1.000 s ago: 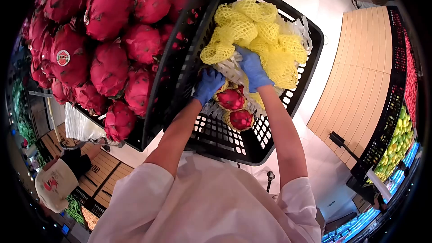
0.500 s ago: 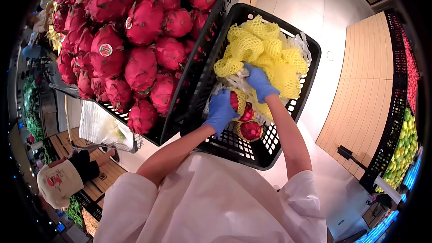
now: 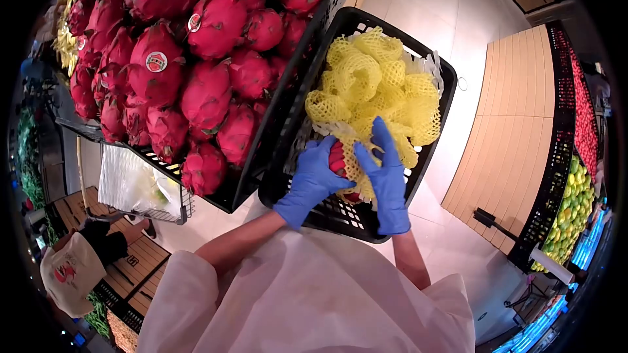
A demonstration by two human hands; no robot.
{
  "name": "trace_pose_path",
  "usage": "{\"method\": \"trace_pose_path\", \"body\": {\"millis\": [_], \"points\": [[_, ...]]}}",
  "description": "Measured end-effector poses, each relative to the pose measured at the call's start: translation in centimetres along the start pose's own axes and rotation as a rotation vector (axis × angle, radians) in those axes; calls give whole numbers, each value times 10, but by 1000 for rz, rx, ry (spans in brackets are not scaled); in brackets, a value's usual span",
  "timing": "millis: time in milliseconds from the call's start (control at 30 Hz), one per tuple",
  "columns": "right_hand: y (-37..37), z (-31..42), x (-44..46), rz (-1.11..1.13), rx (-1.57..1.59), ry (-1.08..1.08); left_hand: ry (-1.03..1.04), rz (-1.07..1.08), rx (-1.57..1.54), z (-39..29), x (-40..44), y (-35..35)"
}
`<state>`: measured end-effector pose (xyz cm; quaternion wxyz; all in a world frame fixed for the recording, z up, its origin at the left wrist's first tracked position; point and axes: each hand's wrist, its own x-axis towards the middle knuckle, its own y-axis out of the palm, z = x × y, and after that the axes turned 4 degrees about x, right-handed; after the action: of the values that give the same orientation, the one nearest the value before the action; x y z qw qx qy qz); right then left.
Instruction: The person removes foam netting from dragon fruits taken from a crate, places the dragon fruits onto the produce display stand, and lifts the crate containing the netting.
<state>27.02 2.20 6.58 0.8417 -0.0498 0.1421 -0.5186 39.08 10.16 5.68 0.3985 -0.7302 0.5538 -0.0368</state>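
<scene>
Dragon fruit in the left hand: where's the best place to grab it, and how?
I'd cup the dragon fruit around its rounded side from the left, as the left hand does: red skin shows bare there, while yellow netting covers its right.

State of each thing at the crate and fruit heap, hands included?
Left hand: gloved, curled around a fruit
Right hand: gloved, fingers spread beside the netting; contact unclear
Held dragon fruit: partly covered by netting, red skin showing
Netting on it: partly over the fruit
Loose yellow nets: crumpled, heaped
Black crate: open-topped, nets inside
Dragon fruit heap: piled, un-netted, some stickered
</scene>
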Motion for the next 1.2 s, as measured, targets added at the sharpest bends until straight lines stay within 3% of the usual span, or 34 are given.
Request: {"method": "trace_pose_path", "body": {"millis": [67,100,200,267,400,467,500,533,600,633,700,733,767,867,933,967,1000,1033,1133,1200], "points": [[26,-12,-9,-15,-336,-209,45,-107,47,0,-3,19],[36,-10,-13,-141,-266,-177,21,-142,105,-4,-6,23],[32,-13,-11,-178,-239,-118,-16,-141,154,-9,-12,23],[32,-9,-11,-244,-275,-208,23,-143,135,-10,-15,23],[14,-22,-4,-306,-403,-56,148,-117,117,0,-21,15],[0,-38,6,-357,118,129,203,-104,47,16,-20,16],[-2,-23,3,-311,443,257,226,-115,-150,23,-21,18],[-3,-22,2,-310,445,252,249,-124,-345,29,-22,21],[-12,-22,2,-179,875,632,231,-100,-457,32,-31,22],[-19,-30,3,-14,914,610,217,-84,-612,27,-36,16],[-33,-42,7,-12,1099,659,212,-72,-799,19,-44,-1],[-30,-30,6,-167,882,543,269,-102,-871,23,-45,-4],[-35,-33,14,-201,715,632,230,-62,-949,18,-47,-22],[-7,-31,10,-408,434,237,159,-22,-1112,10,-67,-66],[13,-44,13,-229,267,215,51,9,-1306,9,-76,-89],[29,-55,9,-177,28,-27,-68,83,-1516,2,-88,-108],[40,-91,10,-83,-477,-232,-88,89,-1682,-1,-96,-117],[53,-107,8,101,-668,-282,-109,93,-1740,7,-98,-120],[45,-99,-11,501,-538,-154,-96,161,-1784,22,-108,-148],[52,-81,-8,488,-547,-98,-18,203,-1770,33,-114,-171]]}}
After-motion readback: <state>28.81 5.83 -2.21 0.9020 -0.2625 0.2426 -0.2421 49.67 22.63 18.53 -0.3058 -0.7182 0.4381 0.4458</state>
